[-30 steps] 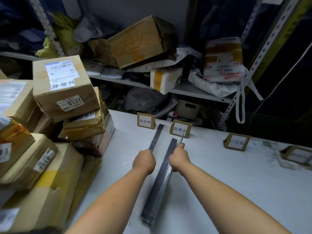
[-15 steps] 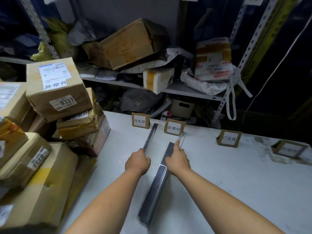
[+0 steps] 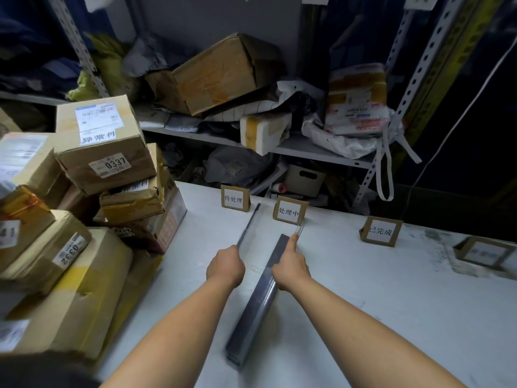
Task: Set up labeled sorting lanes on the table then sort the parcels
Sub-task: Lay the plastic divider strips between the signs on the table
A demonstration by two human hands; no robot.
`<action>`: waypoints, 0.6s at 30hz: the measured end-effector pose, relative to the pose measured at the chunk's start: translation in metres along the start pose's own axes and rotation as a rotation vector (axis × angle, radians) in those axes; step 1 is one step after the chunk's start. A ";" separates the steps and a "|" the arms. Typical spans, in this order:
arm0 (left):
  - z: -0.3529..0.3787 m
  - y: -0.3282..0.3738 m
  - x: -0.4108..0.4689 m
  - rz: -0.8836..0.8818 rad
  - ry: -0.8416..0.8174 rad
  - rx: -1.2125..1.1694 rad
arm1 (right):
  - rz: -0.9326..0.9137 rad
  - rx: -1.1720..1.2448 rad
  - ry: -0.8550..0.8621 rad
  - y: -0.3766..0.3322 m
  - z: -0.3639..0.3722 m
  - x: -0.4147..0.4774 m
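Our right hand slid up the stack; grip unclear. Left hand clutches a strip. Overshoot could topple the sign.

A parcel depot's storeroom: taped cardboard parcels with shipping labels and number stickers crowd the surface's left edge. Slotted-steel shelving behind holds crumpled boxes and mail bags. Card signs line the far edge.

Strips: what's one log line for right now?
left hand: grips strip | right hand: finger on stack end | signs: standing at far edge | parcels: piled left
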State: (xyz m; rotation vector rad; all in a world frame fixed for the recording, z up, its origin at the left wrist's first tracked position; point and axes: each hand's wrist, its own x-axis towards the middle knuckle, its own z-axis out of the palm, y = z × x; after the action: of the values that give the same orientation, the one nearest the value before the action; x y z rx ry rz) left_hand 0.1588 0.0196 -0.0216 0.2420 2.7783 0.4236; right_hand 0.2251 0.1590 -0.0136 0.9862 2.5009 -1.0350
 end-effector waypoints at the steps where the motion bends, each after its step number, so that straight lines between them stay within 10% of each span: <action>1: 0.001 0.001 0.000 0.005 0.001 0.006 | -0.001 -0.011 0.002 0.000 -0.001 0.000; 18: 0.007 0.024 0.014 0.029 -0.043 -0.143 | -0.057 -0.094 -0.016 0.010 -0.015 0.001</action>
State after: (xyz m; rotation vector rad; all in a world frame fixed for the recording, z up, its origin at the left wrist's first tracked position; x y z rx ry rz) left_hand 0.1506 0.0469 -0.0251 0.2544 2.6905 0.6146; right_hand 0.2315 0.1749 -0.0089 0.8811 2.5531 -0.9277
